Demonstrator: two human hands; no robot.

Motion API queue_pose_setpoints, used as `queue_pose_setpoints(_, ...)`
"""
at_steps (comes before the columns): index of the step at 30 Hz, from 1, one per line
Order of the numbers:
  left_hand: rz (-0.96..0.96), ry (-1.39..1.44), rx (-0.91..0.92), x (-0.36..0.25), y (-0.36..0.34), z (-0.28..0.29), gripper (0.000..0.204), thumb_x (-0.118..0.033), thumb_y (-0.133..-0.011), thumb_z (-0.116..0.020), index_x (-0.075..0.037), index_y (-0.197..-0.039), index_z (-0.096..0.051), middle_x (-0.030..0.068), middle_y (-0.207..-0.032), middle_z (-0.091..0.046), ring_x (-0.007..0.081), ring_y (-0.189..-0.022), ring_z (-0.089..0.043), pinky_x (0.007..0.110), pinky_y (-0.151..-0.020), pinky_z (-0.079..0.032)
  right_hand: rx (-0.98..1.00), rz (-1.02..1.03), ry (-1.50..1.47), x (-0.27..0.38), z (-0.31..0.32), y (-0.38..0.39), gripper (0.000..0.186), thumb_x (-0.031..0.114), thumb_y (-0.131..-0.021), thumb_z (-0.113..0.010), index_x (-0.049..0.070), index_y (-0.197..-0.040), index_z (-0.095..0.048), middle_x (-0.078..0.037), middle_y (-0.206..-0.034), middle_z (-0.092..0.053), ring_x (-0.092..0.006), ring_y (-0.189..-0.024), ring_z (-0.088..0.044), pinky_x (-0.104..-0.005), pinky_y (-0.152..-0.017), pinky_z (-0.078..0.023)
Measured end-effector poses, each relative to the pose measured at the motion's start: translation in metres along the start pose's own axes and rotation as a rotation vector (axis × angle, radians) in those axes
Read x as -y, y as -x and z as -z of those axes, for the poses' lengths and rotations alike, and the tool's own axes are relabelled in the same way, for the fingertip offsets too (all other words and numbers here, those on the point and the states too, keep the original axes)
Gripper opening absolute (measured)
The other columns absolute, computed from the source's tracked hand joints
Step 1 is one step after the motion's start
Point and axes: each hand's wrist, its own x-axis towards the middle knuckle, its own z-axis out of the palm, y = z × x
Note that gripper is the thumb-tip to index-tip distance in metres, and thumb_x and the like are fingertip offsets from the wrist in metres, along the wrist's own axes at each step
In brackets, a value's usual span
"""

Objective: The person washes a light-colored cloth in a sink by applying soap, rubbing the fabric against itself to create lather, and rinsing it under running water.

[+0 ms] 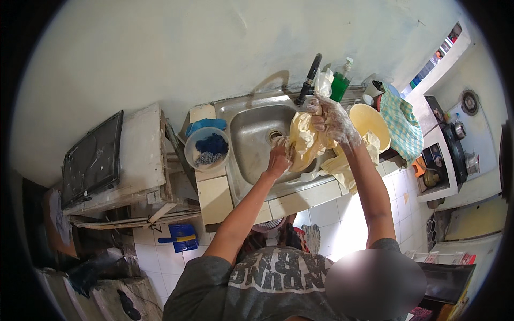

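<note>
Over the steel sink a pale yellow, wet-looking cloth is bunched and stretched between my two hands. My right hand, covered in white suds, is closed round its upper part, and a pale bunch sticks up beyond the fist. Lower and to the left, my left hand has its fingers closed at the cloth's edge, near the drain. More pale yellow fabric drapes over the sink's right front edge, under my right forearm. A cream basin stands just right of my right hand.
Behind the sink rise a black faucet and a green soap bottle. At the left, a translucent tub holds dark blue and patterned cloths. A checked cloth hangs at the right. A blue dustpan lies on the floor.
</note>
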Motion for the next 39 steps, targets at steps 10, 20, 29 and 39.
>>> queue_pose_setpoints(10,-0.015,-0.241,0.132,0.044,0.032,0.003,0.046,-0.009,-0.069,-0.059,-0.002,-0.113,-0.048,0.0209,-0.112,-0.050,0.0380,-0.102,-0.048,0.043,-0.091,-0.037,0.031,-0.039,-0.067,0.002,0.011,0.005,0.021,0.029,-0.091,-0.044,0.015,-0.075,-0.041,0.004,-0.065,-0.042,-0.0052,-0.043,-0.033,-0.0186,-0.037,-0.028)
queue_pose_setpoints(20,0.110,0.604,0.050,-0.010,-0.052,0.022,0.061,-0.009,-0.073,-0.064,-0.003,-0.127,-0.035,0.0128,-0.115,-0.051,0.0209,-0.103,-0.051,0.033,-0.089,-0.040,-0.111,0.092,0.339,-0.006,-0.009,-0.012,0.028,0.038,-0.084,-0.056,0.011,-0.087,-0.050,0.002,-0.068,-0.051,-0.0025,-0.044,-0.028,-0.0188,-0.039,-0.021)
queue_pose_setpoints(29,0.258,0.812,-0.028,-0.028,-0.061,0.044,0.071,0.004,-0.072,-0.060,-0.002,-0.132,-0.021,0.0092,-0.121,-0.045,0.0155,-0.109,-0.046,0.028,-0.093,-0.038,-0.380,0.257,0.200,-0.003,0.013,-0.017,0.074,0.069,-0.079,-0.033,0.003,-0.100,-0.057,0.004,-0.063,-0.043,-0.0035,-0.041,-0.028,-0.0175,-0.038,-0.021)
queue_pose_setpoints(39,0.401,0.555,0.424,-0.030,-0.072,0.103,0.064,-0.005,-0.055,-0.080,-0.005,-0.111,-0.050,0.0029,-0.109,-0.054,0.0115,-0.101,-0.051,0.026,-0.089,-0.042,-0.048,0.245,-0.187,0.023,-0.001,-0.001,0.072,0.068,-0.079,-0.036,0.002,-0.100,-0.055,0.006,-0.053,-0.030,-0.0051,-0.039,-0.024,-0.0179,-0.035,-0.019)
